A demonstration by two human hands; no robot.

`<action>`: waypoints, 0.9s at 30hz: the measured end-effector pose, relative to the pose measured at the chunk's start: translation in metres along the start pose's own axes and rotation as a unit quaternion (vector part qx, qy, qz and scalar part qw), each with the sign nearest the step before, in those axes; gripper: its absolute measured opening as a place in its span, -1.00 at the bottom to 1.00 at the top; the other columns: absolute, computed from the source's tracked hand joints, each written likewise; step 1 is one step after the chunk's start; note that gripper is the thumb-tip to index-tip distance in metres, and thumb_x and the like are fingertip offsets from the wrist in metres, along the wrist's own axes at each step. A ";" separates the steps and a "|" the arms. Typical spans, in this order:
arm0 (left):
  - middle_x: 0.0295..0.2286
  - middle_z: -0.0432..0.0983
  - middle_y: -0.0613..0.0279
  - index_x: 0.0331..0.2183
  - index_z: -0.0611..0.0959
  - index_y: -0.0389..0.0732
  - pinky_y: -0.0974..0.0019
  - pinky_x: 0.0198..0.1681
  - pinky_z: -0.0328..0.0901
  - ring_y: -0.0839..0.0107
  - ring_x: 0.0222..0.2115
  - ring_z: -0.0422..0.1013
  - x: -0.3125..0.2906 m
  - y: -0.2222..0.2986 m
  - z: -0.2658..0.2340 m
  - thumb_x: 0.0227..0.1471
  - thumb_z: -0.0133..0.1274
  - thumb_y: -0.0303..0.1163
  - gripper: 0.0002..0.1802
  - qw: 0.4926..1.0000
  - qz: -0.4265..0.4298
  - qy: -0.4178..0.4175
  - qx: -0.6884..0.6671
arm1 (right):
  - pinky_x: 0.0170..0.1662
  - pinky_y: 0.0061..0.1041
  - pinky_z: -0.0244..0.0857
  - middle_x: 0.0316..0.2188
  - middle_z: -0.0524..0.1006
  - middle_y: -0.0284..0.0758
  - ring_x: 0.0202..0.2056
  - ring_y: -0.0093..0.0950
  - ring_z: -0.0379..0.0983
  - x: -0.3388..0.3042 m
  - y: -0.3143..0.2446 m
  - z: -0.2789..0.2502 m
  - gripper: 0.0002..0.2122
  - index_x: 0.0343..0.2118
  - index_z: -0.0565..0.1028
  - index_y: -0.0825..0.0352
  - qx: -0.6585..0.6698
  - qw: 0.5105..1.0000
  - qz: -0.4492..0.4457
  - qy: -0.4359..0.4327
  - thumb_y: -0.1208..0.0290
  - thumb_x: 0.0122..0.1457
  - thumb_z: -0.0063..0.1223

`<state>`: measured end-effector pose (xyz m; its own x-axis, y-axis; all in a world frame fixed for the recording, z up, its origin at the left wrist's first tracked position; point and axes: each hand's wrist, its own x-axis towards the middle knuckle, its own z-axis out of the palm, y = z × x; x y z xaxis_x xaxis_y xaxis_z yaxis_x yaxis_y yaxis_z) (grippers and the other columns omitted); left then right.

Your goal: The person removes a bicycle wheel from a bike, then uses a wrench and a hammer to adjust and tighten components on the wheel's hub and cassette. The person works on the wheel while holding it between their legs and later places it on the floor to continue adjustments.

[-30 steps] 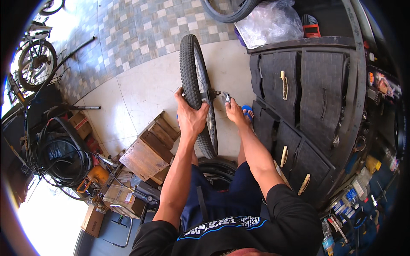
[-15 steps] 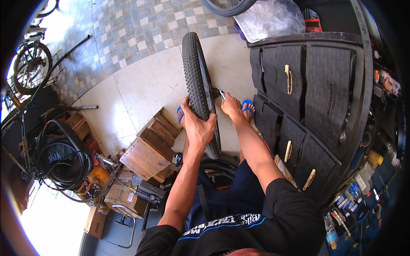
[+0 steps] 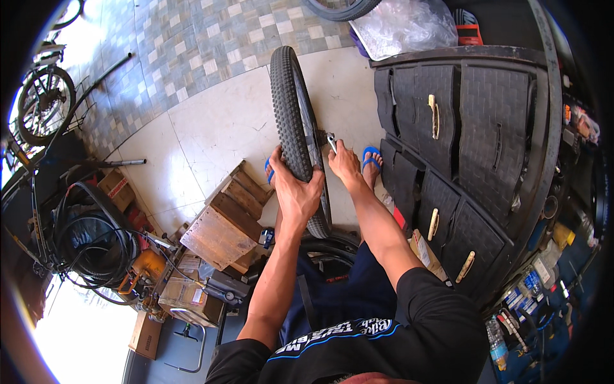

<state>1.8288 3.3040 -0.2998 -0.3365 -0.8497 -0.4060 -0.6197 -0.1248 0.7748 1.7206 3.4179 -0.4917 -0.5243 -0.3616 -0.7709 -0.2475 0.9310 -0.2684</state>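
A bicycle wheel with a knobby black tyre stands upright in front of me, seen nearly edge-on. My left hand is wrapped over the near part of the tyre, thumb on the right side and fingers on the left. On the wheel's right side, my right hand is closed around the handle of a silver ratchet wrench. The wrench's head meets the hub area at the wheel's middle; the exact fitting there is too small to make out.
A black cabinet of drawers stands close on the right. To the left are a wooden step box, a cardboard box and a heap of tyres and cables. Another wheel lies at the far edge.
The right hand and wrench have shifted slightly to the left, and the wrench handle has swung a little about the hub. The left hand keeps its grip on the tyre.
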 end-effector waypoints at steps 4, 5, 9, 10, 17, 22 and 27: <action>-0.16 0.44 -0.18 0.20 0.24 -0.32 0.10 -0.04 0.35 0.07 -0.19 0.43 -0.002 -0.010 0.004 -0.10 0.21 -0.38 -0.16 0.999 0.035 0.019 0.026 | -0.05 0.08 0.42 -0.24 0.61 0.17 -0.13 0.20 0.55 0.002 -0.004 0.000 -0.65 -0.05 0.36 0.33 0.019 1.000 0.012 0.005 0.17 0.26 0.04; -0.16 0.44 -0.17 0.19 0.24 -0.32 0.10 -0.04 0.35 0.07 -0.20 0.43 -0.003 -0.011 0.005 -0.10 0.21 -0.38 -0.16 0.999 0.031 0.018 0.021 | -0.05 0.09 0.42 -0.24 0.60 0.17 -0.13 0.19 0.55 0.003 -0.005 -0.001 -0.66 -0.05 0.36 0.33 0.021 1.000 0.013 0.007 0.19 0.26 0.04; -0.17 0.44 -0.17 0.19 0.24 -0.32 0.10 -0.04 0.35 0.08 -0.20 0.42 -0.004 -0.009 0.005 -0.09 0.21 -0.39 -0.17 0.999 0.027 0.019 0.005 | -0.05 0.10 0.42 -0.23 0.60 0.17 -0.13 0.18 0.55 0.005 -0.012 -0.006 -0.69 -0.06 0.36 0.33 0.007 1.000 0.013 -0.011 0.21 0.29 0.03; -0.17 0.45 -0.16 0.19 0.24 -0.32 0.10 -0.04 0.35 0.09 -0.20 0.43 -0.003 -0.009 0.005 -0.09 0.21 -0.39 -0.17 0.999 0.027 0.017 0.009 | -0.05 0.09 0.42 -0.23 0.61 0.17 -0.13 0.18 0.55 0.007 -0.009 -0.004 -0.69 -0.05 0.36 0.32 -0.009 1.000 0.008 -0.007 0.22 0.29 0.03; -0.11 0.43 -0.29 0.19 0.25 -0.40 0.01 0.04 0.30 -0.10 -0.11 0.41 -0.002 -0.010 0.004 -0.11 0.24 -0.39 -0.15 1.000 0.018 0.011 -0.001 | -0.04 0.09 0.42 -0.22 0.61 0.13 -0.11 0.16 0.55 0.009 -0.010 0.004 -0.70 -0.05 0.38 0.29 0.002 0.999 0.030 0.012 0.22 0.28 0.04; -0.07 0.41 -0.35 0.18 0.25 -0.46 -0.05 0.10 0.25 -0.20 -0.04 0.39 -0.007 -0.011 0.002 -0.12 0.25 -0.39 -0.13 1.000 0.003 0.009 0.000 | -0.04 0.09 0.41 -0.22 0.61 0.11 -0.09 0.14 0.55 0.009 -0.009 0.005 -0.69 -0.05 0.38 0.28 0.004 1.000 0.030 0.004 0.19 0.29 0.04; -0.12 0.43 -0.13 0.19 0.24 -0.37 0.11 0.03 0.32 0.11 -0.11 0.40 -0.010 -0.019 0.003 -0.09 0.24 -0.39 -0.15 0.997 0.054 0.033 0.043 | -0.09 0.11 0.41 -0.26 0.63 0.09 -0.16 0.17 0.56 0.003 -0.003 0.017 -0.66 -0.02 0.33 0.26 0.022 0.998 0.028 0.043 0.15 0.29 0.04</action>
<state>1.8417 3.3161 -0.3116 -0.3589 -0.8878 -0.2882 -0.6426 0.0111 0.7661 1.7332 3.4145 -0.5029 -0.6045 -0.3104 -0.7337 -0.1814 0.9504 -0.2526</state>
